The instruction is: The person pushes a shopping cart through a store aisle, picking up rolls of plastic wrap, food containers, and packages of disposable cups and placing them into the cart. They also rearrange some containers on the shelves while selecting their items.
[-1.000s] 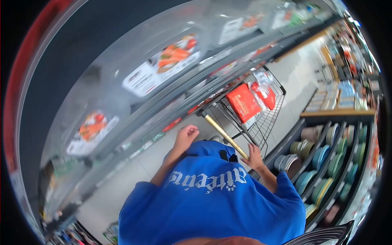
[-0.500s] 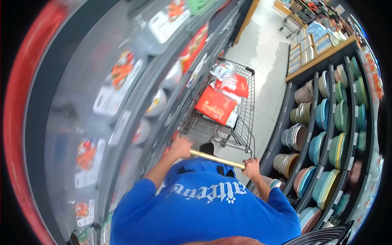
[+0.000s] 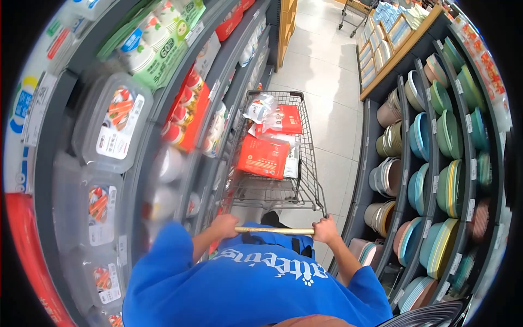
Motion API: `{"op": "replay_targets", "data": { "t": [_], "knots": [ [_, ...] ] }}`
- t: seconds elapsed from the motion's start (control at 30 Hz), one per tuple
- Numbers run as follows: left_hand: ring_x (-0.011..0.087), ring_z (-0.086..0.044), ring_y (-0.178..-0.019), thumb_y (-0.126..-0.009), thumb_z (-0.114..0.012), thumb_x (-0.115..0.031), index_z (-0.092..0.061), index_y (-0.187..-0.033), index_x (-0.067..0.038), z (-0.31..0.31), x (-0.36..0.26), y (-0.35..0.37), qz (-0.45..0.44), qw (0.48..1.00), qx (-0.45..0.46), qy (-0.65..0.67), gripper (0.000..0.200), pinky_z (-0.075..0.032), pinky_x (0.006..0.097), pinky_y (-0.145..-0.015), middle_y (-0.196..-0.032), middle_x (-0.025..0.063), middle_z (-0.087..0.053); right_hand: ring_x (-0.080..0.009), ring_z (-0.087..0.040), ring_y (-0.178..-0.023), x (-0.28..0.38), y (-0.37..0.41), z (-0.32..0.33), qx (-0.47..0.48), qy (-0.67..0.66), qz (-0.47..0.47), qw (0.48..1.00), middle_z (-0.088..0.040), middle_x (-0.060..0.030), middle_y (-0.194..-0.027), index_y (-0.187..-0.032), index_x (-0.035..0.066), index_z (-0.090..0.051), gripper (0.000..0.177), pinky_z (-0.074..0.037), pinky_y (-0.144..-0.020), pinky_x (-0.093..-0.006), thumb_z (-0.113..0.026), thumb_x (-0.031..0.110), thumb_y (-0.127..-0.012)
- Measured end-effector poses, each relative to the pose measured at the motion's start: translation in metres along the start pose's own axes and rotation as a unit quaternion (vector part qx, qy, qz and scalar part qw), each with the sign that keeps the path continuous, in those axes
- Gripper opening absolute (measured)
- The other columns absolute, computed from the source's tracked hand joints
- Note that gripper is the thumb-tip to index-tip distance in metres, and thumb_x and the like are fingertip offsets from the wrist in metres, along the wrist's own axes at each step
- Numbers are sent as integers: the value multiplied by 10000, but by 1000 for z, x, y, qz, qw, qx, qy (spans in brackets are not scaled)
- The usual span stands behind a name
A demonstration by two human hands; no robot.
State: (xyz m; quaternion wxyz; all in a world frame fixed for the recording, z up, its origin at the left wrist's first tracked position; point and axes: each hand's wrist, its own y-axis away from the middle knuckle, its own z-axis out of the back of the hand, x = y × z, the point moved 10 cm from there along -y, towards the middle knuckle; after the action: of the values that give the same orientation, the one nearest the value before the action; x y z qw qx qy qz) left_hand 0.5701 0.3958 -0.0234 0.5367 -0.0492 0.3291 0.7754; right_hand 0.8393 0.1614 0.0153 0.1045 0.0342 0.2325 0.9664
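Note:
Both of my hands are closed around the yellow handle bar (image 3: 275, 231) of a wire shopping cart (image 3: 308, 163). My left hand (image 3: 223, 226) grips its left end, and my right hand (image 3: 326, 229) wraps round the right end. Inside the cart basket lie a large red package (image 3: 263, 156), another red package (image 3: 286, 119) behind it, and a white plastic-wrapped pack (image 3: 260, 108) at the far end. A white and green packet (image 3: 292, 163) sits beside the nearer red package.
Close on the left, a shelf holds clear plastic containers (image 3: 117, 122) and packs of paper cups (image 3: 158, 46). Basins and bowls (image 3: 449, 133) fill the right shelf. A tiled aisle floor (image 3: 321, 71) runs ahead, with another cart (image 3: 357, 13) at its far end.
The cart has turned to line up more with the aisle, and its handle now lies nearly level. The shelves have shifted in view. Both hands have kept their grip.

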Motion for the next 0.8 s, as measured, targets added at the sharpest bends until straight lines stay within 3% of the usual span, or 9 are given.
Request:
{"op": "replay_targets", "data": {
  "t": [0.17, 0.3, 0.4, 0.43, 0.57, 0.67, 0.8],
  "knots": [
    [327, -694, -940, -721, -734, -326, -702, -896, -86, 32, -3, -12, 35, 999, -17, -3, 299, -558, 469, -778, -937, 133, -708, -254, -669, -695, -20, -16, 21, -48, -24, 8, 999, -627, -61, -598, -706, 148, -696, 173, -421, -782, -476, -672, 315, -669],
    [322, -705, -837, -728, -703, -305, -694, -864, -95, 51, 8, -23, 8, 996, -85, -30, 250, -556, 471, -713, -864, 119, -708, -261, -655, -685, -21, -31, 35, -75, -33, 20, 996, -634, -67, -606, -701, 140, -688, 171, -420, -775, -461, -679, 307, -665],
    [324, -704, -824, -741, -688, -326, -685, -846, -92, 71, 24, -32, 34, 997, -58, -45, 256, -556, 472, -701, -887, 115, -710, -267, -655, -695, -18, -47, 49, -110, -55, 19, 992, -651, -80, -625, -694, 131, -681, 165, -421, -777, -464, -680, 293, -669],
    [319, -704, -825, -745, -684, -348, -677, -829, -90, 76, 28, -35, 19, 994, -90, -51, 272, -557, 464, -694, -885, 110, -706, -247, -678, -822, -20, -54, 45, -52, -51, -7, 997, -694, -64, -713, -769, 130, -715, 178, -434, -843, -474, -709, 265, -653],
    [309, -691, -775, -661, -739, -330, -659, -817, -110, 87, 27, -52, -16, 987, -150, -58, 282, -553, 455, -665, -803, 92, -679, -246, -664, -793, -37, -67, 60, -96, -57, 2, 994, -701, -70, -722, -738, 125, -695, 158, -429, -809, -478, -703, 258, -653],
    [319, -696, -822, -733, -706, -335, -663, -805, -84, 100, 24, -65, -20, 989, -140, -53, 264, -560, 448, -692, -852, 120, -689, -242, -660, -787, -50, -76, 66, -101, -52, 4, 994, -701, -70, -718, -723, 125, -686, 158, -426, -796, -477, -703, 262, -647],
    [314, -686, -832, -725, -714, -329, -661, -805, -76, 127, 26, -82, -7, 984, -168, -51, 271, -554, 447, -699, -852, 116, -674, -241, -663, -782, -71, -96, 74, -84, -46, 0, 995, -699, -67, -708, -720, 130, -687, 166, -427, -799, -476, -706, 276, -645]
  ]
}}
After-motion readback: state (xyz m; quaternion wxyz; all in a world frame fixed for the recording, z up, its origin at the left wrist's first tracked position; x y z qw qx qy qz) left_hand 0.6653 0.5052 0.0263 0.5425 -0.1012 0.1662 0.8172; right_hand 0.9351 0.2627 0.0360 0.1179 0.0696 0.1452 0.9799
